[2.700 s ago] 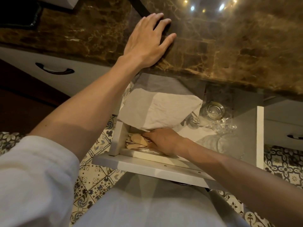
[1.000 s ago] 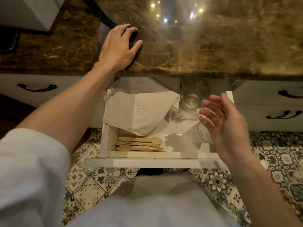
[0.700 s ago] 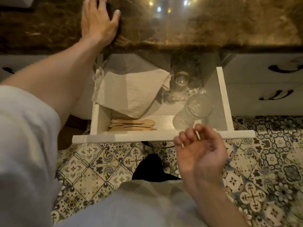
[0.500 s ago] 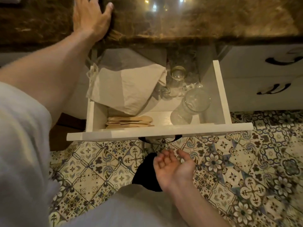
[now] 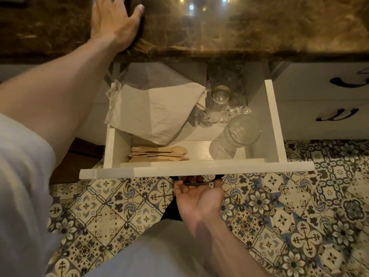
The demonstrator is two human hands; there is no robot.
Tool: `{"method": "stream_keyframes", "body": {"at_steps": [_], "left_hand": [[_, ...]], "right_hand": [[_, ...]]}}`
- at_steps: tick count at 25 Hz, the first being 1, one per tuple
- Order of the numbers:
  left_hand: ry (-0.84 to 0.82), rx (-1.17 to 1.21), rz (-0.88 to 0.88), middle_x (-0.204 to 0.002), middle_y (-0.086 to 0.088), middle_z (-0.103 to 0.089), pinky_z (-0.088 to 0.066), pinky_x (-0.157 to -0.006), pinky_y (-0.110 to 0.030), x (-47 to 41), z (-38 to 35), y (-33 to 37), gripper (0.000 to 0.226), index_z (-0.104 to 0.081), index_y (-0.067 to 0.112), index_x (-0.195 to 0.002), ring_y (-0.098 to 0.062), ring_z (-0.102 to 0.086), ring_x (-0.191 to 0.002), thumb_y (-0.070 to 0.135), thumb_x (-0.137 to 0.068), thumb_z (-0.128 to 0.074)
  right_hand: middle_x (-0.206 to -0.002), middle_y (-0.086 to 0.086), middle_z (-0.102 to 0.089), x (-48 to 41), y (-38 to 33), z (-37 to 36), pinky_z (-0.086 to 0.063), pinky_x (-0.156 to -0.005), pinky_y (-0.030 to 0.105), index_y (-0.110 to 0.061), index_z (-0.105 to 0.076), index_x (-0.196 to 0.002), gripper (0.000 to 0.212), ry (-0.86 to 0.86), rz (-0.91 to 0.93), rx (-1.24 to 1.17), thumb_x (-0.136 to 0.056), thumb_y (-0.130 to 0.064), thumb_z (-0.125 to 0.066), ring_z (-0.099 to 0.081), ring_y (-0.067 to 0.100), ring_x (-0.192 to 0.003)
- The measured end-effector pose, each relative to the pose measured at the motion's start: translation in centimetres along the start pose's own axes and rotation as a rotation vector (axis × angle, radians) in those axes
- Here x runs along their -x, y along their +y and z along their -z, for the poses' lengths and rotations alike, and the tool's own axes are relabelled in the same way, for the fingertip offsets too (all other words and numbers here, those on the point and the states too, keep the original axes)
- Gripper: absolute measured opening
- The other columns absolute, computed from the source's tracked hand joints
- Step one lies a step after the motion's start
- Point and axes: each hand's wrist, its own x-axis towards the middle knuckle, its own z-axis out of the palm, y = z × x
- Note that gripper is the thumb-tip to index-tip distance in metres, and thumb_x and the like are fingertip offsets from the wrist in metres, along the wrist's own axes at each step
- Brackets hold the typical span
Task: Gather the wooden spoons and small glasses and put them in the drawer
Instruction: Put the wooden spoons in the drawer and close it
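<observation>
Right hand [image 5: 197, 198] palm up under the open drawer [image 5: 196, 168] front, fingers hooked round the dark handle [image 5: 196, 182].

Just beyond that grip, inside the drawer: wooden spoons [image 5: 158, 154] stacked front left, small glasses [image 5: 220, 96] further back beside a beige cloth [image 5: 153, 110]. Left hand [image 5: 113, 21] spread flat on the marble counter [image 5: 249, 27], holding nothing.

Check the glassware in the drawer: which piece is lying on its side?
The big clear jar at the drawer's front right, mouth tipped toward the back. The small glasses behind it stand upright.

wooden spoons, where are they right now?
Head view: the wooden spoons lie stacked at the front left of the open drawer, below the folded cloth and left of the large glass jar.
</observation>
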Motion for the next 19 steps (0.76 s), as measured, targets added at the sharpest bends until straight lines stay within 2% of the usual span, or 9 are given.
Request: {"method": "stream_keyframes", "body": {"at_steps": [2, 8, 12, 16, 19], "left_hand": [[-0.007, -0.032, -0.047, -0.144, -0.011, -0.038, -0.026, -0.109, -0.040, -0.2, -0.1, -0.1, 0.068, -0.038, 0.020, -0.139, -0.030, -0.032, -0.133, 0.063, -0.087, -0.030], [-0.031, -0.042, -0.077, -0.148, -0.009, -0.034, -0.021, -0.112, -0.036, -0.5, 0.3, 0.1, 0.062, -0.035, 0.018, -0.142, -0.027, -0.028, -0.135, 0.055, -0.092, -0.032], [-0.027, -0.028, -0.073, -0.149, -0.008, -0.033, -0.019, -0.113, -0.036, -0.6, 0.6, 0.4, 0.060, -0.035, 0.017, -0.142, -0.026, -0.027, -0.136, 0.053, -0.093, -0.032], [-0.044, -0.030, -0.053, -0.150, -0.007, -0.031, -0.018, -0.115, -0.039, -0.8, 0.6, 0.5, 0.060, -0.034, 0.017, -0.142, -0.026, -0.025, -0.138, 0.053, -0.093, -0.033], [-0.028, -0.031, -0.048, -0.150, -0.008, -0.033, -0.017, -0.115, -0.039, -0.8, 0.4, 0.6, 0.058, -0.036, 0.017, -0.141, -0.026, -0.026, -0.137, 0.049, -0.093, -0.033]], "right_hand": [[-0.105, 0.015, -0.057, 0.2, 0.0, -0.4, -0.039, -0.063, 0.031, -0.013, -0.053, -0.128, 0.051, 0.009, 0.008, -0.001, -0.095, -0.048, -0.033, -0.048, 0.023, -0.084], [-0.110, 0.017, -0.055, 0.7, -0.1, -2.0, -0.043, -0.066, 0.032, -0.010, -0.052, -0.128, 0.051, -0.006, -0.006, -0.001, -0.095, -0.046, -0.037, -0.049, 0.025, -0.088], [-0.102, 0.015, -0.055, -0.1, -0.6, -3.5, -0.044, -0.067, 0.033, -0.009, -0.052, -0.129, 0.054, -0.014, -0.014, -0.014, -0.094, -0.047, -0.038, -0.048, 0.024, -0.085], [-0.113, 0.017, -0.054, -0.7, -0.9, -5.3, -0.045, -0.067, 0.035, -0.008, -0.051, -0.127, 0.053, -0.027, -0.024, 0.002, -0.094, -0.047, -0.036, -0.049, 0.026, -0.091], [-0.113, 0.017, -0.054, -1.4, -1.3, -7.2, -0.045, -0.065, 0.036, -0.009, -0.051, -0.123, 0.052, -0.040, -0.029, -0.005, -0.094, -0.049, -0.035, -0.049, 0.026, -0.091]]}}
